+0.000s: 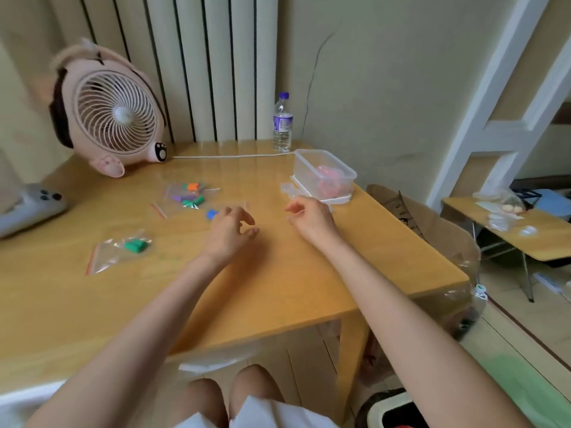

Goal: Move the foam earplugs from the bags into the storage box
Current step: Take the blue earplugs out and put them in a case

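Several bags [185, 197] lie left, storage box [304, 172] by table's [278, 273] right edge.

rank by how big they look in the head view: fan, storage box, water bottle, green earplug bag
1. fan
2. storage box and green earplug bag: about alike, bag is nearer, so not ranked
3. water bottle

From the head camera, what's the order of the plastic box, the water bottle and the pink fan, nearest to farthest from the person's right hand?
1. Plastic box, just beyond the right hand, slightly to its right.
2. Water bottle, farther back, behind the box.
3. Pink fan, far across on the left.
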`<state>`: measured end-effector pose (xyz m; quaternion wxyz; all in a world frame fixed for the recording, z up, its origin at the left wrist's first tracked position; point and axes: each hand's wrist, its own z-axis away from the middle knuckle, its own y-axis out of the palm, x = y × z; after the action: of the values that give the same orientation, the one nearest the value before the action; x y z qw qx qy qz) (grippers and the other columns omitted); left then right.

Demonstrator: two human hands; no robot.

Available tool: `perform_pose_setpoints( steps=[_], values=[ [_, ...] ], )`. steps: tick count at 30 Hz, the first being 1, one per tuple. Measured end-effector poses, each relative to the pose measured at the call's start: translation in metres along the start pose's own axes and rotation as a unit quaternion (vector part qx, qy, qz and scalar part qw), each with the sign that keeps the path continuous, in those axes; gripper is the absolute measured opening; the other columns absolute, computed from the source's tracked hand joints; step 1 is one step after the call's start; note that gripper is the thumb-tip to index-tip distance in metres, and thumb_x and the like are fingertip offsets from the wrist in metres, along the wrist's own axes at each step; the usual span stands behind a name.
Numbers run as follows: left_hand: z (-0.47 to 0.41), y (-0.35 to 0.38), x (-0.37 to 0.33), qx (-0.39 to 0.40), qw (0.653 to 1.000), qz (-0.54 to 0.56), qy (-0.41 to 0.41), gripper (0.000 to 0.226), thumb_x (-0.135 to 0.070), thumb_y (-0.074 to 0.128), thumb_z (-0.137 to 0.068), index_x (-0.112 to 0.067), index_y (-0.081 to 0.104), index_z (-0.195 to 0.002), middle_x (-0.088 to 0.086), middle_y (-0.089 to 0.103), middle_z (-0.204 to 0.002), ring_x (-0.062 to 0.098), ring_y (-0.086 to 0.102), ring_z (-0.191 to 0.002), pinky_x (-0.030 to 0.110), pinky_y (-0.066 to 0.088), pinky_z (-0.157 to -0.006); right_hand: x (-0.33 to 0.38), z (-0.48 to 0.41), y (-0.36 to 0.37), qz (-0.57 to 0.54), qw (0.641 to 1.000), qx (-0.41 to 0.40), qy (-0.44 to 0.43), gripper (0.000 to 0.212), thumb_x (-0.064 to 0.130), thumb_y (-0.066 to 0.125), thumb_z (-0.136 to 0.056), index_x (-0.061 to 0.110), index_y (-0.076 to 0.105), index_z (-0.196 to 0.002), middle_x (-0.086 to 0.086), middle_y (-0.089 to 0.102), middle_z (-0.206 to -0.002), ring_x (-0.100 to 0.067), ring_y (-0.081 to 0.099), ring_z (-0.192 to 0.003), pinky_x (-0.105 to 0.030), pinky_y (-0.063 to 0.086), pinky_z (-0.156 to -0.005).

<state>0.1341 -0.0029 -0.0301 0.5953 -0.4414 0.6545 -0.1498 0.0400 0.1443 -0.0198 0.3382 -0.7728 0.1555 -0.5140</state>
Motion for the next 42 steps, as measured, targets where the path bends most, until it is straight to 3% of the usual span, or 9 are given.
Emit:
perform_pose_setpoints(
  steps=[6, 12, 19, 22, 25, 28, 31, 36, 42],
  values=[
    [-0.02, -0.019, 0.037, -0.032, 0.99, -0.123, -0.056, 0.031, -0.02, 0.057, -0.09, -0.011, 0.053, -0.119, 0.016, 0.043, -0.131, 0.035, 0.04, -0.121, 0.038, 0.034, -0.098, 0.004, -0.019, 0.023, 0.194, 0.981, 0.002, -0.003, 0.035, 0.007, 0.05, -0.088, 0.025, 0.063, -0.115, -0.006, 0.052, -0.126, -0.027, 0.04, -0.124, -0.033, 0.031, -0.102],
    [-0.033, -0.019, 0.053, -0.014, 0.986, -0.147, -0.071, 0.031, -0.026, 0.051, -0.092, -0.018, 0.054, -0.122, 0.009, 0.046, -0.135, 0.03, 0.04, -0.125, 0.036, 0.035, -0.098, 0.026, -0.032, 0.049, 0.143, 0.989, 0.041, -0.016, 0.026, 0.014, 0.052, -0.089, 0.021, 0.067, -0.11, -0.008, 0.057, -0.123, -0.03, 0.046, -0.12, -0.032, 0.037, -0.1],
    [-0.028, -0.016, 0.062, -0.037, 0.996, -0.072, -0.021, 0.017, -0.019, 0.062, -0.086, -0.009, 0.067, -0.099, 0.01, 0.055, -0.114, 0.03, 0.052, -0.107, 0.03, 0.038, -0.091, 0.038, -0.046, 0.071, 0.157, 0.982, 0.09, 0.046, 0.035, 0.041, 0.059, -0.088, 0.016, 0.064, -0.112, -0.01, 0.044, -0.129, -0.032, 0.043, -0.122, -0.032, 0.037, -0.098],
    [-0.028, -0.019, 0.065, -0.052, 0.997, -0.063, -0.01, 0.015, -0.015, 0.064, -0.084, -0.005, 0.068, -0.094, 0.01, 0.056, -0.116, 0.03, 0.054, -0.107, 0.025, 0.036, -0.087, 0.039, -0.049, 0.073, 0.094, 0.991, 0.078, 0.058, 0.008, 0.03, 0.069, -0.081, 0.027, 0.066, -0.088, -0.004, 0.056, -0.119, -0.025, 0.053, -0.113, -0.028, 0.043, -0.09],
    [-0.027, -0.019, 0.066, -0.045, 0.991, -0.123, 0.007, 0.026, -0.034, 0.067, -0.081, -0.016, 0.066, -0.101, -0.001, 0.048, -0.133, 0.021, 0.04, -0.126, 0.03, 0.031, -0.096, 0.034, -0.047, 0.074, 0.026, 0.996, 0.059, 0.059, 0.025, 0.015, 0.067, -0.078, 0.027, 0.055, -0.06, 0.005, 0.065, -0.079, -0.02, 0.063, -0.088, -0.026, 0.046, -0.072],
    [-0.025, -0.02, 0.062, 0.017, 0.991, -0.122, 0.054, 0.063, -0.061, 0.071, -0.063, -0.024, 0.061, -0.113, -0.01, 0.043, -0.137, 0.013, 0.032, -0.13, 0.027, 0.023, -0.096, 0.033, -0.043, 0.069, -0.121, 0.988, 0.074, 0.065, 0.024, 0.003, 0.066, -0.079, 0.022, 0.058, -0.067, 0.002, 0.059, -0.063, -0.014, 0.063, -0.055, -0.025, 0.051, -0.06],
    [-0.024, -0.021, 0.057, 0.048, 0.985, -0.115, 0.123, 0.088, -0.077, 0.057, -0.049, -0.026, 0.056, -0.12, -0.011, 0.049, -0.131, 0.011, 0.036, -0.125, 0.022, 0.021, -0.093, 0.036, -0.039, 0.061, -0.315, 0.937, 0.113, 0.104, 0.018, -0.008, 0.057, -0.085, 0.009, 0.058, -0.079, -0.007, 0.058, -0.066, -0.007, 0.059, -0.041, -0.018, 0.046, -0.043],
    [-0.024, -0.022, 0.051, -0.057, 0.989, 0.009, 0.139, 0.019, -0.035, 0.065, -0.084, -0.02, 0.068, -0.095, -0.01, 0.068, -0.091, 0.002, 0.058, -0.081, 0.023, 0.045, -0.075, 0.04, -0.037, 0.054, -0.405, 0.892, 0.158, 0.121, 0.011, -0.006, 0.059, -0.085, 0.005, 0.06, -0.085, -0.011, 0.062, -0.071, -0.012, 0.062, -0.052, -0.019, 0.05, -0.051],
    [-0.021, -0.031, 0.037, -0.057, 0.964, 0.26, 0.011, 0.012, -0.007, 0.054, -0.092, -0.005, 0.064, -0.099, 0.002, 0.069, -0.078, 0.001, 0.06, -0.057, 0.013, 0.047, -0.059, 0.045, -0.037, 0.049, -0.381, 0.915, 0.131, 0.019, 0.02, 0.023, 0.065, -0.086, 0.007, 0.067, -0.098, 0.0, 0.063, -0.086, -0.007, 0.054, -0.068, -0.019, 0.042, -0.059]
  ],
)
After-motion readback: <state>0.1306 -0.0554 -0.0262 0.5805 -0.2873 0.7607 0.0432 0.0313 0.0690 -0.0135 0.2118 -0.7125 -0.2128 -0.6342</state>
